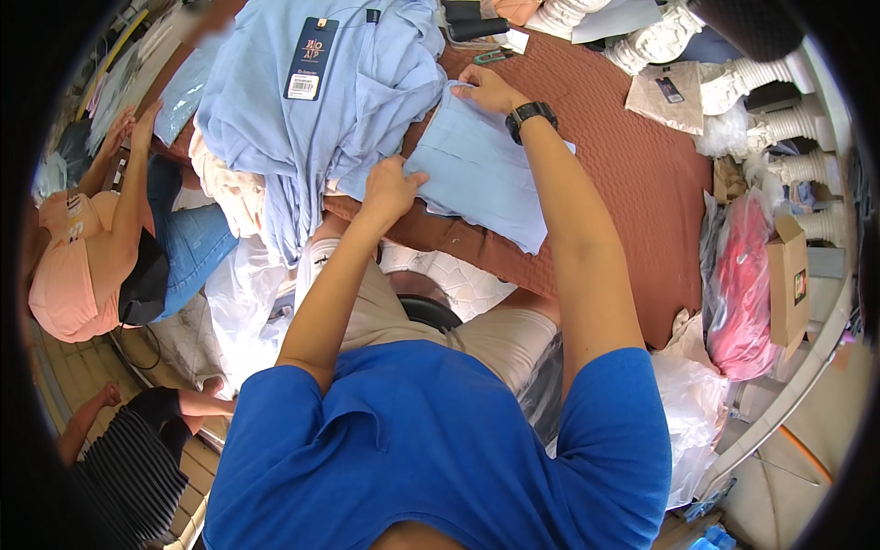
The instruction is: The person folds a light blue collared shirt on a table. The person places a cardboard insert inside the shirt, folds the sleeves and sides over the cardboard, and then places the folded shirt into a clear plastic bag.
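On the bench (642,229): one blue cloth (481,174) right of one garment heap (252,110).
Right hand (489,90) pinches its far end; left hand (392,189) touches its left edge, grip unclear.

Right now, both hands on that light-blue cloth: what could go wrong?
Blue garment pile drapes over the edge of the brown-covered table; it could slide off.
Light-blue cloth lies close to the front edge; a tug might drop it.
Small green tool sits near the right hand; might get knocked.
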Action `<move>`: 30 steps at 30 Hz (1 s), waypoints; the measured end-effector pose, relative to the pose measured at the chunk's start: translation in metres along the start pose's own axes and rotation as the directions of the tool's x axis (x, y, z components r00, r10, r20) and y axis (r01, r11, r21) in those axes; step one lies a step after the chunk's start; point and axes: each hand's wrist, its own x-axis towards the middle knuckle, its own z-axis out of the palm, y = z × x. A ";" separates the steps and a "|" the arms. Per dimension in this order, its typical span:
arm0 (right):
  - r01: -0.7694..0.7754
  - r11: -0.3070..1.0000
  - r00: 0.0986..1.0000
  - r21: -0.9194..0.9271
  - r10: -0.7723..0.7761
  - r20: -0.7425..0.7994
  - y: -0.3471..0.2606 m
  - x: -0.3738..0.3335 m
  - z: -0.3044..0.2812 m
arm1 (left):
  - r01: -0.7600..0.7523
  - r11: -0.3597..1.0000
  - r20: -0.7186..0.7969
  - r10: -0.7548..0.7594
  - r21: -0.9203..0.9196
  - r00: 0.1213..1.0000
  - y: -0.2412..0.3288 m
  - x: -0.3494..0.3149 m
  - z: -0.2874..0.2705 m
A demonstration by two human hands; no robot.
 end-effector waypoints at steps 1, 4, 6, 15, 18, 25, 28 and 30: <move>0.010 1.000 1.000 0.016 -0.010 -0.009 -0.012 -0.003 -0.004 | 0.014 1.000 0.038 -0.014 -0.003 0.999 0.002 0.000 -0.005; 0.124 0.992 0.981 0.007 -0.122 -0.153 -0.038 -0.024 -0.039 | -0.273 0.961 -0.189 0.278 0.051 0.942 0.011 0.003 -0.004; 0.132 0.987 0.948 -0.093 -0.153 -0.280 -0.063 -0.052 -0.080 | -0.378 0.923 -0.196 0.385 0.073 0.902 0.036 0.022 -0.017; 0.218 0.976 0.638 0.016 -0.130 -0.759 -0.128 -0.265 -0.178 | -0.887 0.385 -0.372 0.886 0.256 0.277 0.202 0.061 -0.060; 0.119 0.993 0.658 0.008 -0.073 -0.749 -0.108 -0.315 -0.114 | -0.898 0.428 -0.313 0.871 0.105 0.378 0.168 0.050 -0.029; -0.157 0.960 0.653 -0.231 -0.074 -0.753 -0.008 -0.354 0.053 | -0.777 0.629 -0.036 0.776 -0.028 0.629 0.009 0.010 0.058; -0.105 0.990 0.567 -0.094 -0.018 -0.823 -0.021 -0.366 0.038 | -0.743 0.666 -0.154 0.728 -0.072 0.668 0.024 0.013 0.046; -0.248 0.969 0.442 -0.017 0.097 -0.892 -0.035 -0.362 0.010 | -0.688 0.711 -0.273 0.640 -0.145 0.719 0.033 0.035 0.041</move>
